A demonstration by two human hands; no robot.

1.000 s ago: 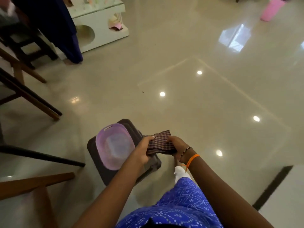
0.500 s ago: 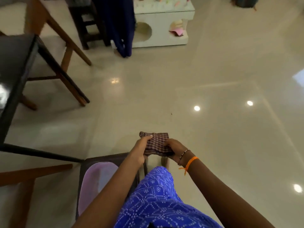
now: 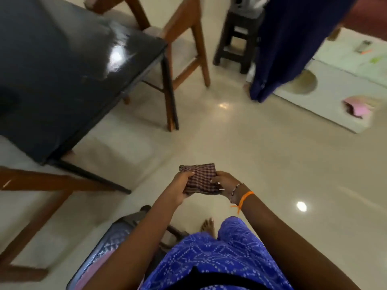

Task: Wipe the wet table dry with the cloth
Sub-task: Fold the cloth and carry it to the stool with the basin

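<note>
- The cloth [image 3: 200, 178], a small checked piece folded into a pad, sits at the lower centre of the frame, held in the air over the pale floor [image 3: 261, 155] between both hands.
- The left hand [image 3: 180, 186] grasps the cloth's left edge, fingers curled over the top of it; the right hand [image 3: 225, 184] pinches the right edge, with a beaded bracelet and an orange thread at its wrist.
- The dark surface [image 3: 62, 65] to be wiped fills the upper left of the frame, glossy, with a bright glare patch near its far corner. Whether that sheen is water or only reflection cannot be told from this blurred view.
- The cloth is well apart from the surface and not touching it, so by my reading no wiping shows here: the cloth is in hand and readied, and the whole drying job is left to do.
- What remains, as I judge it, is carrying the cloth up to the surface, pressing it flat, and passing over the top until it is dry.
- At the bottom left, partly hidden by the left forearm, a stool [image 3: 125, 225] carries a pinkish basin [image 3: 94, 266].
- A second person's dark blue garment [image 3: 293, 42] hangs in the upper right, beside a small dark stool [image 3: 234, 38].
</note>
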